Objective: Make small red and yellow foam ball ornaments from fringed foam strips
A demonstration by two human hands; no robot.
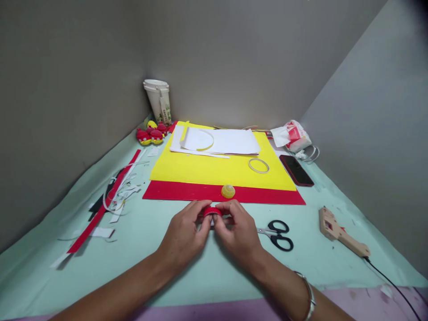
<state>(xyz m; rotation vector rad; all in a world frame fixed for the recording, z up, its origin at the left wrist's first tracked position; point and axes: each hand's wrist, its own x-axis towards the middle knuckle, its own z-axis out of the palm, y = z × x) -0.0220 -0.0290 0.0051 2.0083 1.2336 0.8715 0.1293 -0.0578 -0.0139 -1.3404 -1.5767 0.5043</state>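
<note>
Between my two hands is a small red dome-shaped piece with a light, stitched-looking line along its lower edge. My left hand pinches its left side with thumb and fingertips. On the other side, my right hand grips it the same way, and the thumbs nearly meet below. Fingers cover much of the piece. Just beyond them, a yellow dome rests on the red sheet. Scissors with black handles lie right of my right hand, their blades partly hidden by it.
A yellow sheet bears white paper and a ring. At right are a phone, a tissue pack and a corded glue gun. Left lie paper strips; behind them stand red-yellow figures and a cup.
</note>
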